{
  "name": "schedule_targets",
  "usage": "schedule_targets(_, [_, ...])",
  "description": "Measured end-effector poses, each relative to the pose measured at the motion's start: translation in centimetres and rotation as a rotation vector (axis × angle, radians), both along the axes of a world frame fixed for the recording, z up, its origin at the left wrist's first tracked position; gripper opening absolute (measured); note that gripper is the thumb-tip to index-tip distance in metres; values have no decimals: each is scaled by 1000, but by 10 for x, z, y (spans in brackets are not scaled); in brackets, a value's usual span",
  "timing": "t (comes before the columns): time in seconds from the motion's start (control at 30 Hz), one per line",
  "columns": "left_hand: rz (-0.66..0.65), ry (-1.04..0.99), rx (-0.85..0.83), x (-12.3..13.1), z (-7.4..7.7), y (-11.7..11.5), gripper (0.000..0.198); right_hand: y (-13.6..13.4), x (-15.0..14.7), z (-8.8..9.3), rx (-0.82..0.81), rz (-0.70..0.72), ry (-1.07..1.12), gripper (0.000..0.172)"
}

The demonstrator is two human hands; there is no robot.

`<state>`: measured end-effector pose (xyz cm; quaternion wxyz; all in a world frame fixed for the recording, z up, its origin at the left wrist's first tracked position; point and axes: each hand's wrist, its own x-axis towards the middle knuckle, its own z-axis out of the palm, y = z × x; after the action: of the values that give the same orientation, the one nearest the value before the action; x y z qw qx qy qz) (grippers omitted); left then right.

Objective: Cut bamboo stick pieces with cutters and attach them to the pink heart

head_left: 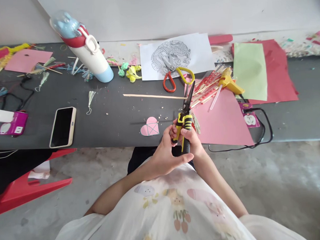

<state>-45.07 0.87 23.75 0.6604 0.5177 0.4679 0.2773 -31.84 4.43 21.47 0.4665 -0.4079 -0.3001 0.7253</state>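
Yellow-and-black shears [186, 124] with slender dark blades stand upright in front of me at the table's front edge, blades slightly apart and pointing away. My left hand [167, 147] is closed around the left handle, its thumb stretched toward the right one. My right hand [193, 139] grips the right handle, with the thumb on its side. A thin wooden stick [154, 96] lies crosswise, its right end at the blades; whether it is between them I cannot tell. Left of my hands lies a pink paper heart [150, 127] with drawn lines.
Scissors [171, 69] lie on a dragon drawing [154, 50]. To the right are red-and-white sticks [204, 85], a yellow glue gun [230, 82], pink paper [225, 121] and a corded power strip [250, 119]. To the left are a phone [62, 127] and an upright bottle [91, 56].
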Motion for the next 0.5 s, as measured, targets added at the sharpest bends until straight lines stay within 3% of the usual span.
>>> schedule_targets(0.5, [34, -19, -12, 0, -6, -4, 93, 1, -4, -9, -83, -7, 32, 42])
